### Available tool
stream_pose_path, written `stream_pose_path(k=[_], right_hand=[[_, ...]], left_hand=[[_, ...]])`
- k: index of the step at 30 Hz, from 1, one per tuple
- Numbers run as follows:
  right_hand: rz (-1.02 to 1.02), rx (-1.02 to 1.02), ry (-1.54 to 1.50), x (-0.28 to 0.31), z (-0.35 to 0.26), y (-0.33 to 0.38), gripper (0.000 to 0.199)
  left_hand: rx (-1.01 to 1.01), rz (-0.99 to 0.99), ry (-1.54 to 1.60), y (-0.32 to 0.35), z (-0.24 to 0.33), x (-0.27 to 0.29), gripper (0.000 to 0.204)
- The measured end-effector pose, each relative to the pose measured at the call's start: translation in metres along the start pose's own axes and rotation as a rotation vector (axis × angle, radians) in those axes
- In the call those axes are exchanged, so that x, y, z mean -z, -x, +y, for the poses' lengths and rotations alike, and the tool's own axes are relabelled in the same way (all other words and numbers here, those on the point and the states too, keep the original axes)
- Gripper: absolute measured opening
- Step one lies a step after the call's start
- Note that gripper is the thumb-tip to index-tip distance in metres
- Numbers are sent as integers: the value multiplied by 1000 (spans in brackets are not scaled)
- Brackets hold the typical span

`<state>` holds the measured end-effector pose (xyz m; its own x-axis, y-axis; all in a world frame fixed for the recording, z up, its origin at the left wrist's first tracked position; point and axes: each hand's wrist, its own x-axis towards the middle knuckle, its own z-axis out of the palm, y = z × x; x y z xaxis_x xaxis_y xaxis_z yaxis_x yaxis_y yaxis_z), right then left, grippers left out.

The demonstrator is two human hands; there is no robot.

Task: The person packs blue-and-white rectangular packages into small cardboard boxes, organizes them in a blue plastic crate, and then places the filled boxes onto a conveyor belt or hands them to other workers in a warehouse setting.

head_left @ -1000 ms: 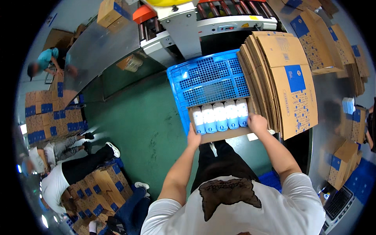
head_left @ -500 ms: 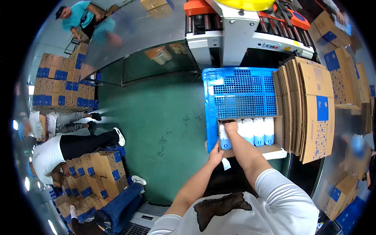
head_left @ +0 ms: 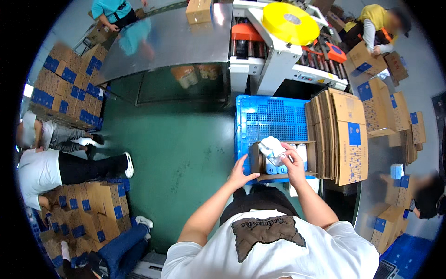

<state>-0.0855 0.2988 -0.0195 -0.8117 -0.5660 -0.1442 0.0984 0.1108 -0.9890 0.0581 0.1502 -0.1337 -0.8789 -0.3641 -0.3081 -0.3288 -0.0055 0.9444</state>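
Note:
My right hand is closed on a soft white-and-blue pack, lifted and tilted above an open carton. Inside the carton stand several white packs with blue bottoms, partly hidden by my hand and the raised pack. My left hand is open beside the carton's near left corner, thumb and fingers spread. Whether its thumb touches the cardboard I cannot tell. Under the carton is a blue plastic pallet with a grid surface.
Flattened cartons stand upright right of the open one. Beyond the pallet is a sealing machine with a yellow tape roll, beside a metal table. Cartons are stacked at left; several people work around.
My right hand has come up out of the carton with a pack in it. My left hand has let go of the carton's edge and spread its fingers. The view has shifted.

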Motion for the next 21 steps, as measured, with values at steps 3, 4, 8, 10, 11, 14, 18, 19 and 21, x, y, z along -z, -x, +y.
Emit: stream_pose_path(k=[3,4,8,10,11,14,18,19,21], right_hand=[[-228,-101,-256,1,-53,-10,3],[-277,-163,-319,-6,-73,-6,6],[-353,-175,-578,-46,-122,-2,25],[-307,-108,-424,-63,-112,0,53],[-285,-60,-251,-72,-103,7,64],[-200,410,317,-106,-91,15,90],[-190,488,542,-137,-111,10,72],[-231,495,573,-144,-115,9,69],[-311,510,636,-153,-119,5,62]], left_hand=[[-354,78,-185,-1,75,26,105],[-400,58,-134,0,98,36,109],[-193,-201,315,13,129,67,78],[-162,-96,565,24,128,63,76],[-147,-43,691,28,129,58,75],[-317,190,897,38,124,48,67],[-418,461,982,47,127,52,77],[-433,504,1052,47,129,54,77],[-415,598,1027,45,130,58,81]])
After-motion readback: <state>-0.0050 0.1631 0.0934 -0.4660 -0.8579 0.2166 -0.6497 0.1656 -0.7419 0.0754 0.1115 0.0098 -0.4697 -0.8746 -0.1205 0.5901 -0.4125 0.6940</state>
